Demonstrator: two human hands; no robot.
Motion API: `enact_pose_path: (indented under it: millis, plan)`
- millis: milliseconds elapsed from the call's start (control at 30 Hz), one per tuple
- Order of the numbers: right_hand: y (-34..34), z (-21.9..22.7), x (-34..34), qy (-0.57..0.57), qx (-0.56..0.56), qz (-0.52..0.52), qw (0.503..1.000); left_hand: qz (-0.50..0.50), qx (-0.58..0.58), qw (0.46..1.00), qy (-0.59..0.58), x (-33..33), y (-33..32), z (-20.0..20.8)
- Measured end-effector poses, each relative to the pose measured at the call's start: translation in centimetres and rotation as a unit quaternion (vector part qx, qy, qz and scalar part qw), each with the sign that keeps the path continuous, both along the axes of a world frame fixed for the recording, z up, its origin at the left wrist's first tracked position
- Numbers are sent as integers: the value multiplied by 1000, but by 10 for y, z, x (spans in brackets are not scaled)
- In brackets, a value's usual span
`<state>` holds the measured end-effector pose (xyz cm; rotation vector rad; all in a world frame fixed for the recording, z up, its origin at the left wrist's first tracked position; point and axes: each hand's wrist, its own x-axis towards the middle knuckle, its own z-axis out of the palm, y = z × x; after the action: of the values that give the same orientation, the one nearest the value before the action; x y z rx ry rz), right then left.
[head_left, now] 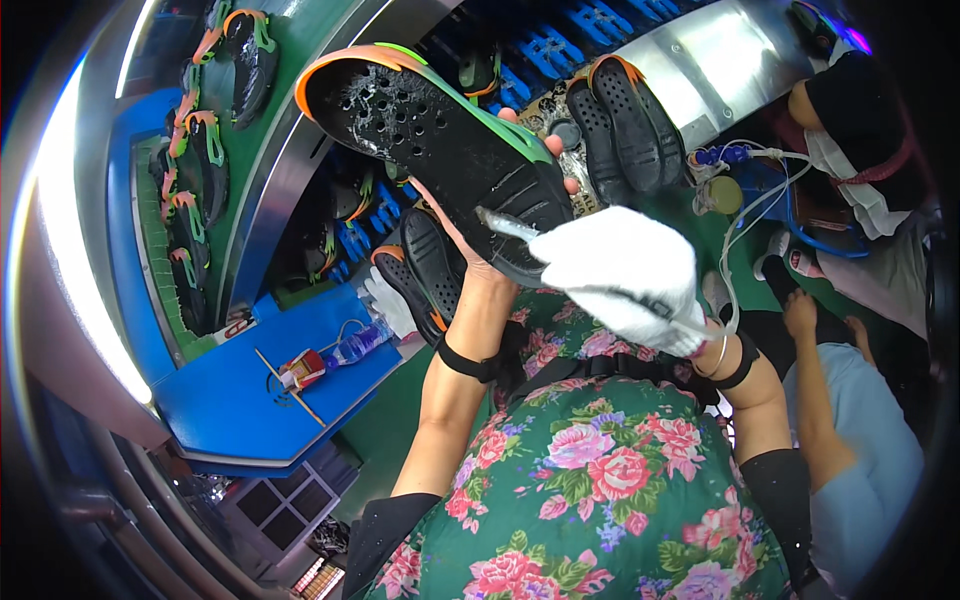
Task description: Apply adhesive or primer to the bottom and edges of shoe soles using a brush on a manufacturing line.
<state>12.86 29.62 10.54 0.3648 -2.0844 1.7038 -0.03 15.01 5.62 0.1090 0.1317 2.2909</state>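
My bare left hand (478, 262) is closed around a black shoe sole (440, 150), raised and tilted in front of me. The sole has an orange and green rim, round holes and raised ridges. Whitish wet smears lie over its holed end. Fingertips of that hand show past the far edge. My right hand (620, 270), in a white glove, grips a small brush (505, 224) whose pale tip meets the sole's ridged end. The glove hides most of the brush handle.
Black soles (625, 125) stand at the back right, others (425, 265) beside my left wrist. More shoe parts ride a green belt (215, 255) at left. A blue table (230, 400) carries a plastic bottle (360, 343). A cup (718, 195) and looping tubes are near a co-worker's legs.
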Motion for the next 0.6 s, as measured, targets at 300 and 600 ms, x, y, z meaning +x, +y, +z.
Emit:
enact_pose_path:
  millis: [300, 600]
  plan:
    - [2, -16, 4, -119, -240, 96, 959, -25, -27, 999, 18, 0, -5, 11]
    - [5, 8, -11, -90, -154, 173, 969, -128, -14, 991, 30, -16, -24, -1]
